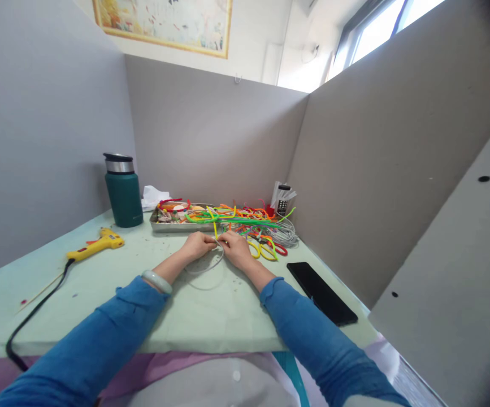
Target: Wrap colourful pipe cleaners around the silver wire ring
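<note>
Slender, curved grey strand (222,257): one, between my hands over the pale-green tabletop (228,316). Left hand (198,246), right hand (235,247): fingertips nearly closed, pinching its upper end; exact contact I cannot tell. Handling, I judge: short pinches, slack curve.

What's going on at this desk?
Someone's left hand and right hand meet over the table, working a thin grey strand and a yellow one between the fingertips. A tray and a colourful heap of strands lie just beyond; a yellow glue gun rests to the left.
</note>
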`<action>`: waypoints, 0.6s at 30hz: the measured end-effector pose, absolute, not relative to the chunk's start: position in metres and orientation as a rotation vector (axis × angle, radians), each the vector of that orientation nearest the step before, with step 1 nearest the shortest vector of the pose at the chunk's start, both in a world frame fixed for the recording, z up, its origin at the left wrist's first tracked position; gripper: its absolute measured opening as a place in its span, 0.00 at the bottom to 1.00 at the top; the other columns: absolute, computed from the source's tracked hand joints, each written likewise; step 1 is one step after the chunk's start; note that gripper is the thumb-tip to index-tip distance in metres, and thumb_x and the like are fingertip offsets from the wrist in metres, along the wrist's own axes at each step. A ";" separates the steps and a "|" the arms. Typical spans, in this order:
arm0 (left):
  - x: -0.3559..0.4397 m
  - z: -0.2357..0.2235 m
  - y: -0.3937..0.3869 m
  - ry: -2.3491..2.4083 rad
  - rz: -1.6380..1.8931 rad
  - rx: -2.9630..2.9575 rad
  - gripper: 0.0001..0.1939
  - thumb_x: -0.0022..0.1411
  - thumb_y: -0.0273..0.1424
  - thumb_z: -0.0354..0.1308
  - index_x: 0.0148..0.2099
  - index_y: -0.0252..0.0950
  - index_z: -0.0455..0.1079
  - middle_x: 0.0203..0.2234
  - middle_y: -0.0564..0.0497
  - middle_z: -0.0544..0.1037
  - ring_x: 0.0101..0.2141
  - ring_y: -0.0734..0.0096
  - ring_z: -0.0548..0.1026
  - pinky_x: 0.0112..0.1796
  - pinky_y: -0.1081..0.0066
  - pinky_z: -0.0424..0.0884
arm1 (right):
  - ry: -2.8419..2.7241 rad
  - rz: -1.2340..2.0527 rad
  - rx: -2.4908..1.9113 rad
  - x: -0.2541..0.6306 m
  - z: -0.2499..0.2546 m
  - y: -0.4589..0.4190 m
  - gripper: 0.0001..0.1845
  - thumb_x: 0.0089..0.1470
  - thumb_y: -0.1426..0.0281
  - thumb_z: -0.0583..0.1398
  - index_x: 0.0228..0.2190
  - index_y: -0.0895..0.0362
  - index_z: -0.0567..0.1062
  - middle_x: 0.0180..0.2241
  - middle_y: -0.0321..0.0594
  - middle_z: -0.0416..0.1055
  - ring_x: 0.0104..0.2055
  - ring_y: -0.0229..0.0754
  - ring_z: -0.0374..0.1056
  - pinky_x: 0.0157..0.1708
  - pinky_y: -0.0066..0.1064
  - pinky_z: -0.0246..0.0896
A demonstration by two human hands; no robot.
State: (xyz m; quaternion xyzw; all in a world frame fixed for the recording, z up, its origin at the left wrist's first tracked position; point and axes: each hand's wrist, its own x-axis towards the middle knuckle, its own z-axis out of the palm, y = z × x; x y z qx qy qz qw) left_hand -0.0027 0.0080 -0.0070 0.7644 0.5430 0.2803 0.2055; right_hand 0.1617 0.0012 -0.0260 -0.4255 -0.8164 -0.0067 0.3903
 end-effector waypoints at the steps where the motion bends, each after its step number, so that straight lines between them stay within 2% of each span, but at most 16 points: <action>1: -0.002 -0.006 0.007 1.520 0.778 2.154 0.17 0.50 0.39 0.53 0.35 0.36 0.77 0.11 0.55 0.67 0.18 0.76 0.62 0.22 0.76 0.54 | -2.076 -0.026 -1.083 0.162 -0.026 0.001 0.09 0.54 0.69 0.54 0.32 0.54 0.75 0.33 0.38 0.69 0.35 0.37 0.63 0.34 0.26 0.53; 4: -0.002 -0.004 0.006 1.525 0.770 2.204 0.15 0.50 0.37 0.54 0.35 0.37 0.77 0.12 0.54 0.70 0.20 0.73 0.65 0.24 0.76 0.56 | -2.083 -0.032 -1.096 0.162 -0.025 0.000 0.09 0.54 0.69 0.54 0.32 0.54 0.74 0.33 0.38 0.69 0.35 0.37 0.63 0.34 0.26 0.53; 9: -0.003 -0.005 0.008 1.514 0.757 2.312 0.15 0.48 0.38 0.55 0.34 0.38 0.77 0.21 0.53 0.77 0.26 0.71 0.69 0.26 0.76 0.57 | -2.087 0.015 -1.109 0.161 -0.024 -0.001 0.08 0.53 0.70 0.55 0.32 0.54 0.74 0.33 0.38 0.68 0.36 0.37 0.63 0.35 0.26 0.54; 18: -0.005 -0.010 0.012 1.572 0.711 2.379 0.17 0.50 0.42 0.53 0.35 0.40 0.77 0.25 0.50 0.78 0.26 0.70 0.70 0.27 0.75 0.56 | -2.102 0.004 -1.120 0.160 -0.024 -0.001 0.07 0.51 0.69 0.57 0.31 0.53 0.75 0.34 0.38 0.68 0.36 0.37 0.63 0.34 0.26 0.54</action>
